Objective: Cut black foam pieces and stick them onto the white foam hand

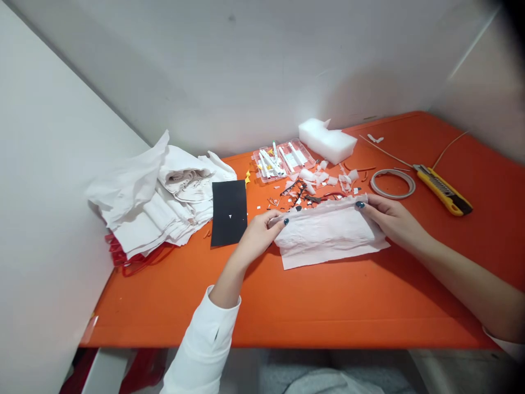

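A pale pink, crinkled sheet of fabric or paper (328, 232) lies on the orange table (287, 306). My left hand (258, 235) pinches its upper left corner, fingers closed on the edge. My right hand (389, 216) grips the upper right corner, thumb on top. Both hands hold the sheet's far edge slightly raised and stretched between them. Just beyond that edge lie small scraps and white foam bits (324, 183).
A pile of white cloths (164, 191) with red straps beneath sits at the left. Beside it lies a black card (228, 212). Further back are a clear parts box (283, 158), a white foam block (327, 140), a coiled cord (392, 183) and a yellow utility knife (443, 189).
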`<action>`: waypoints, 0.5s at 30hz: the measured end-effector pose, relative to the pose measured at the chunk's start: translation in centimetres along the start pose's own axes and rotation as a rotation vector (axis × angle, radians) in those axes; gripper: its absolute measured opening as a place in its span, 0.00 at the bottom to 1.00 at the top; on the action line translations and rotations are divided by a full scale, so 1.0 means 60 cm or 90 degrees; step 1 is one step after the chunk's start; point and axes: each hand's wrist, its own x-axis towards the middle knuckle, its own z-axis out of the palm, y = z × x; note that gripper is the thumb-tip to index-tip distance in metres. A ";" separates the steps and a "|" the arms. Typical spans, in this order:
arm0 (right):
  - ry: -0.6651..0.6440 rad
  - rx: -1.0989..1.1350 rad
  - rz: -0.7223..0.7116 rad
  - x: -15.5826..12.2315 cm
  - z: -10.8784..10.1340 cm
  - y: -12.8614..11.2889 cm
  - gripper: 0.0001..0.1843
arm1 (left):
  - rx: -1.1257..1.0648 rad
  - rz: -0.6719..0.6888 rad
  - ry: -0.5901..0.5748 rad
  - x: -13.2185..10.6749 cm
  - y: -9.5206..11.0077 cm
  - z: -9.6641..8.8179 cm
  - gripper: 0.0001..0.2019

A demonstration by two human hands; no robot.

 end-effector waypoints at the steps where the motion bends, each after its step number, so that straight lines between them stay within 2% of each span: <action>1: 0.001 -0.003 0.001 0.002 -0.001 0.004 0.20 | -0.011 -0.005 0.006 0.001 -0.003 0.001 0.12; 6: -0.001 -0.034 -0.007 0.003 0.002 0.011 0.21 | -0.115 -0.020 0.022 0.006 -0.011 0.007 0.13; 10: -0.016 -0.026 -0.005 0.000 0.004 0.008 0.21 | -0.159 -0.028 -0.028 0.003 -0.011 0.007 0.17; 13: -0.036 0.000 0.006 0.000 0.003 0.006 0.20 | -0.187 -0.108 -0.093 0.001 -0.008 -0.003 0.22; 15: -0.064 0.034 0.022 0.000 0.006 0.004 0.19 | -0.199 -0.171 -0.102 0.000 -0.005 -0.013 0.25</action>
